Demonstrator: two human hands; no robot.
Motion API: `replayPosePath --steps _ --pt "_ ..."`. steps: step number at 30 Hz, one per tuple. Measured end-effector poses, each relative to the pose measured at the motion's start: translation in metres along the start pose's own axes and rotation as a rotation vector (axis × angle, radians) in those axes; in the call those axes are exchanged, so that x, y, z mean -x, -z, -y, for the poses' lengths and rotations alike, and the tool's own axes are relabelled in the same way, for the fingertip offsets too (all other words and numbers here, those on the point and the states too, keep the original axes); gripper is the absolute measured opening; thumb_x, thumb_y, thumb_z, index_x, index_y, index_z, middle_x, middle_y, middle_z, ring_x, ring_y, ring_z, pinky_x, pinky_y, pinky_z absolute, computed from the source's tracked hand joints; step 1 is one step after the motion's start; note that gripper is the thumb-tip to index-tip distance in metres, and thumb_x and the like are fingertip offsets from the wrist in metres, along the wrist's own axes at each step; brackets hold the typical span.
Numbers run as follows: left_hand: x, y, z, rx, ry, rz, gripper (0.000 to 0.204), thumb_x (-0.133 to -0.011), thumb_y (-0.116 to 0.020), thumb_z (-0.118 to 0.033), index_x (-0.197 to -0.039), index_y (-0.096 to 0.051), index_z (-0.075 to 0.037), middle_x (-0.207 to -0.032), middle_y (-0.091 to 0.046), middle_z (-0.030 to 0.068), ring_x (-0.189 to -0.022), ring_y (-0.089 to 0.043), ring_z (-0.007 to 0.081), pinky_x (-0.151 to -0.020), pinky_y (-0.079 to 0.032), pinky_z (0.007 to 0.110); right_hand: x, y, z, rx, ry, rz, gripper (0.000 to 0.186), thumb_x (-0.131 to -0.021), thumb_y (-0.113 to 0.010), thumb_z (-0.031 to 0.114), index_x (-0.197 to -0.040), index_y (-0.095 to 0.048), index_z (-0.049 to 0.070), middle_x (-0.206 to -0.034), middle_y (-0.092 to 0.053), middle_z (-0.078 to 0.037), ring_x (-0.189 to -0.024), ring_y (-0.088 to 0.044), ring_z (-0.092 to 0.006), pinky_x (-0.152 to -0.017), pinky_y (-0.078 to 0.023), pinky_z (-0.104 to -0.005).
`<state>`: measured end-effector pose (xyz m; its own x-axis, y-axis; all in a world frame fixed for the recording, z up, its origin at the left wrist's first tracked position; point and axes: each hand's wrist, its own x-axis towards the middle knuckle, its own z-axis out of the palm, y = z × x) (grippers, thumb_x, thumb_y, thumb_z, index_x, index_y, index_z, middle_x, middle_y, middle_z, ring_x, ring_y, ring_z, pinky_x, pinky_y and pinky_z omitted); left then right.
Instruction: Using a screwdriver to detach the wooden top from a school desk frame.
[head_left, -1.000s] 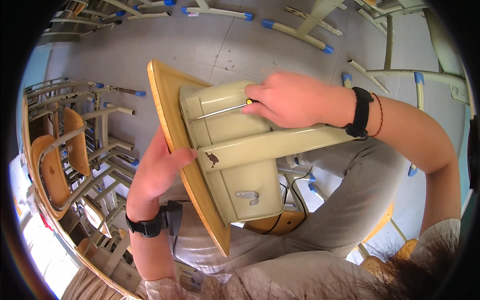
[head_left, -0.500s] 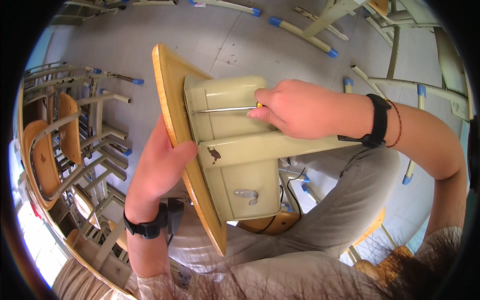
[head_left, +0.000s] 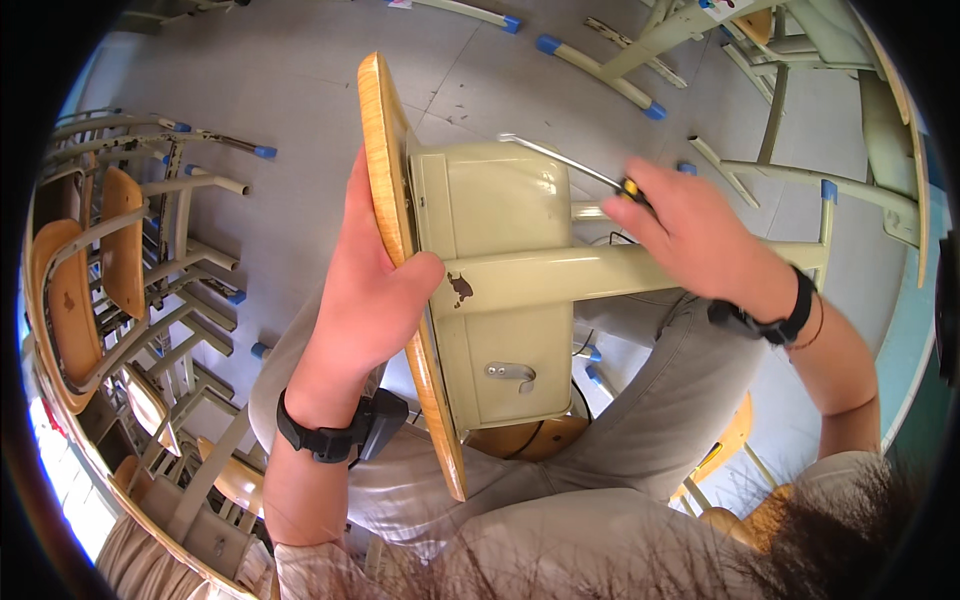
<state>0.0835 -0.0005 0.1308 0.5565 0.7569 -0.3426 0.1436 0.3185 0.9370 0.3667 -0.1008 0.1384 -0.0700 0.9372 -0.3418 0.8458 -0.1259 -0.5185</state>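
Note:
A desk lies tipped on its side before me, its wooden desktop [head_left: 385,140] standing on edge. My left hand [head_left: 375,300] grips that edge, thumb over the near side and fingers hidden behind. Against the desktop sits a beige metal desk box [head_left: 500,200], with a beige leg bar [head_left: 560,275] running across it to the right. In my closed right hand [head_left: 695,225] is a screwdriver [head_left: 570,163] with a yellow and black handle. Its bent-looking, blurred tip points left near the box's far edge; whether it touches is unclear.
A metal hook [head_left: 515,373] is fixed to the box's near part. Stacked chairs [head_left: 122,250] crowd the left side. Desk legs with blue end caps [head_left: 610,80] stand on the grey floor [head_left: 290,110] ahead and right. My legs [head_left: 650,390] are beneath the desk.
The screwdriver has come away from the box's seam by the desktop, swinging right with my right hand. The desktop stands slightly more upright and farther right, my left hand moving with it.

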Motion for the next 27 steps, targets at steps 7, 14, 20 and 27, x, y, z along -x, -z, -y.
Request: replayPosePath --steps 7,14,20,27 --pt "-0.002 -0.002 0.002 0.041 -0.006 0.021 0.090 -0.075 -0.044 0.012 -0.157 -0.010 0.000 -0.132 -0.049 0.0120 -0.124 -0.050 0.0193 -0.106 -0.041 0.032 0.017 -0.007 -0.037 -0.117 0.017 0.209 0.066 -0.065 -0.090 0.038 -0.103 -0.050 0.003 -0.082 -0.060 -0.017 -0.076 -0.059 -0.0397 -0.069 -0.047 -0.0419" --pt "0.000 -0.004 -0.001 0.074 0.019 -0.023 0.090 -0.076 -0.043 0.013 -0.158 -0.009 -0.002 -0.134 -0.049 0.0120 -0.125 -0.051 0.0201 -0.106 -0.042 0.033 0.012 -0.024 -0.029 -0.033 0.148 0.145 0.053 -0.064 -0.083 0.020 -0.101 -0.050 0.003 -0.072 -0.059 -0.018 -0.065 -0.059 -0.0402 -0.059 -0.046 -0.0438" --pt "0.001 0.000 -0.004 0.097 0.024 -0.011 0.089 -0.076 -0.042 0.014 -0.157 -0.010 -0.002 -0.135 -0.048 0.0121 -0.126 -0.051 0.0201 -0.107 -0.042 0.033 0.010 -0.030 -0.027 -0.011 0.263 0.061 0.051 -0.063 -0.080 0.018 -0.101 -0.048 0.005 -0.064 -0.057 -0.018 -0.061 -0.059 -0.0402 -0.055 -0.047 -0.0463" --pt "0.001 0.007 -0.006 0.106 0.028 -0.012 0.087 -0.075 -0.040 0.015 -0.156 -0.015 -0.002 -0.136 -0.050 0.0120 -0.127 -0.051 0.0201 -0.107 -0.042 0.034 0.000 -0.035 -0.022 -0.016 0.310 0.059 0.049 -0.062 -0.079 0.019 -0.098 -0.049 0.005 -0.062 -0.056 -0.017 -0.059 -0.058 -0.0403 -0.053 -0.046 -0.0460"
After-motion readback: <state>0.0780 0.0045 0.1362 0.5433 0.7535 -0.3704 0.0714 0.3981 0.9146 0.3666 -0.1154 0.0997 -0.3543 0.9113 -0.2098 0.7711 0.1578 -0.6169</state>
